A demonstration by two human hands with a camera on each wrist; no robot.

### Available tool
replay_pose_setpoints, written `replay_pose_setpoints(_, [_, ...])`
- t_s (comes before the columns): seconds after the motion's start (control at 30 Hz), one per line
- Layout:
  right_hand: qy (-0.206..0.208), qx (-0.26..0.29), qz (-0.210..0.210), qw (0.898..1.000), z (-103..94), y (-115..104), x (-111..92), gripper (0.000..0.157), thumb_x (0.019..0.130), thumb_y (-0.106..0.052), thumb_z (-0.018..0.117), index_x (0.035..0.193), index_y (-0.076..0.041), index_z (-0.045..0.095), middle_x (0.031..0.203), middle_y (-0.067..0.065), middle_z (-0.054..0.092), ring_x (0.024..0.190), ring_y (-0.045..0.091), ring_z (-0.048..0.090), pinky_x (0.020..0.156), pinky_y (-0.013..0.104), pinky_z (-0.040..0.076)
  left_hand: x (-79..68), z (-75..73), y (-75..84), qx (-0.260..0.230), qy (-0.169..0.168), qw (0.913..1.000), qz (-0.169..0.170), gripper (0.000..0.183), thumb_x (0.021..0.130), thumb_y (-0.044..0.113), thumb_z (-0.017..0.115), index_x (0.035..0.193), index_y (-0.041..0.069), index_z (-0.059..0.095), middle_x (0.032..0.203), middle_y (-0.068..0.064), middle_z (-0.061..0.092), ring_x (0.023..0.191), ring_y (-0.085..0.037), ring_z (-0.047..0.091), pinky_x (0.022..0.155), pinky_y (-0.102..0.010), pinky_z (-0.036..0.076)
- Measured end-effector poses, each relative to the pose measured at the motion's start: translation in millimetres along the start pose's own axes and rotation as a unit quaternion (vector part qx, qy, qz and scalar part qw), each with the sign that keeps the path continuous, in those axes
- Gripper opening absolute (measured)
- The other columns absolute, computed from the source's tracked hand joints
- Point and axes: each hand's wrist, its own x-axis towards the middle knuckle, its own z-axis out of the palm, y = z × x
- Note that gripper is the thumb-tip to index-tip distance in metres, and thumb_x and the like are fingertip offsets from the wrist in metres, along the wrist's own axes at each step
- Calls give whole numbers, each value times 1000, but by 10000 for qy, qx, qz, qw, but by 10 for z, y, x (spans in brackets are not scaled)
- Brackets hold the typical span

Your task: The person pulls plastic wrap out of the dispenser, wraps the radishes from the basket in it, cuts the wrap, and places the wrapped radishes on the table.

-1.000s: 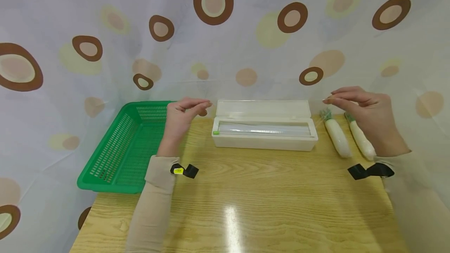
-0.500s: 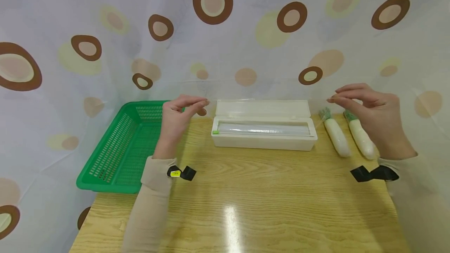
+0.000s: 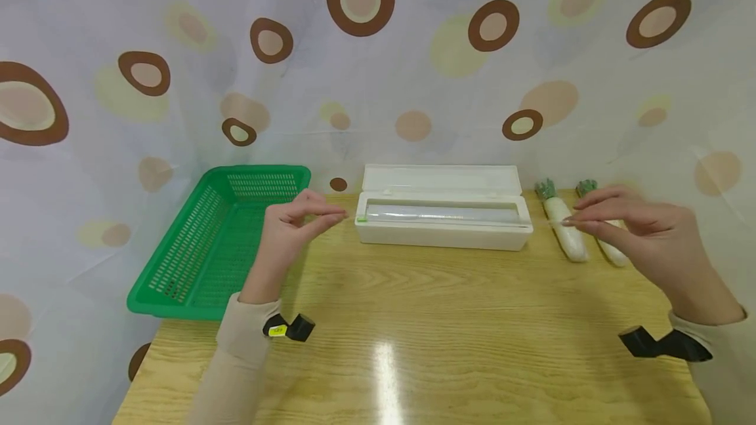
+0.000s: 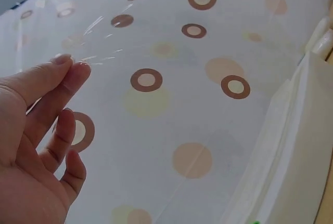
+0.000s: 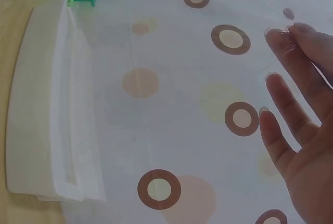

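Observation:
A clear sheet of cling film (image 4: 94, 25) stretches between both hands, showing mostly as glints and creases. My left hand (image 3: 289, 225) pinches one corner between thumb and index finger, beside the green basket (image 3: 177, 313). On the other side my right hand (image 3: 646, 228) pinches another corner, its other fingers loosely bent. Between the hands lies a white cling film box (image 3: 443, 235) with its lid (image 3: 441, 180) raised and a roll of film (image 3: 443, 214) inside. Past the box's right end are two white radishes with green tops; the right hand partly covers the farther radish (image 3: 614, 256).
The other radish (image 3: 571, 241) lies close to the box. Everything stands on a wooden table (image 3: 449, 320). A patterned curtain (image 3: 407, 71) hangs right behind the table. The basket takes up the table's left side.
Both hands have come down and nearer the body, and spread slightly farther apart, still pinching the film. The box, basket and radishes stay where they were.

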Motion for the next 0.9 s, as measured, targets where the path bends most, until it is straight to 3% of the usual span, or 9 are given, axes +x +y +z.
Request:
replay_pose_setpoints(0.03, [-76, -92, -68, 9999, 0, -5, -55, 21, 87, 26, 65, 98, 13, 76, 106, 7, 75, 114, 18, 61, 92, 17, 48, -55, -5, -4, -8, -81, 10000, 13, 8, 90, 18, 82, 96, 14, 85, 90, 6, 72, 90, -13, 62, 87, -26, 50])
replay_pose_setpoints(0.13, [-344, 449, -547, 9969, 16, 15, -190, 14, 88, 21, 68, 98, 14, 75, 105, 11, 76, 114, 19, 62, 89, 16, 51, -217, -12, -9, -72, -320, 9994, 78, 7, 91, 11, 81, 97, 10, 85, 89, 5, 72, 89, -14, 61, 84, -25, 51])
replay_pose_setpoints(0.27, [-763, 1309, -1136, 9819, 63, 29, -316, 11, 93, 7, 72, 100, 15, 74, 107, 13, 77, 116, 20, 61, 91, 15, 50, -413, -10, -30, -48, -673, 9976, 128, 8, 94, 7, 78, 98, 7, 84, 91, 6, 72, 89, -15, 59, 79, -25, 50])
replay_pose_setpoints(0.37, [-1051, 1488, -1318, 9744, 97, 24, -414, 15, 95, 1, 72, 104, 13, 75, 111, 12, 77, 118, 19, 60, 93, 15, 49, -549, -18, -57, -53, -960, 9954, 60, 11, 94, 2, 76, 100, 6, 84, 92, 8, 73, 89, -15, 56, 77, -26, 47])
replay_pose_setpoints(0.7, [-1584, 1742, -1254, 9638, 196, 158, -779, 20, 93, 8, 70, 113, 8, 74, 117, 13, 75, 121, 17, 58, 100, 17, 46, -873, -34, -163, 79, -1601, 9869, -181, 23, 88, -11, 74, 103, 5, 82, 96, 2, 78, 90, -16, 57, 77, -29, 48])
replay_pose_setpoints(0.9, [-1826, 1306, -837, 9709, 288, 402, -1104, 43, 79, 23, 72, 116, 0, 75, 114, 10, 76, 118, 13, 57, 98, 15, 46, -1094, 4, -313, 71, -1915, 9794, -644, 22, 89, -11, 74, 103, 5, 82, 96, -6, 77, 90, -17, 60, 80, -30, 49])
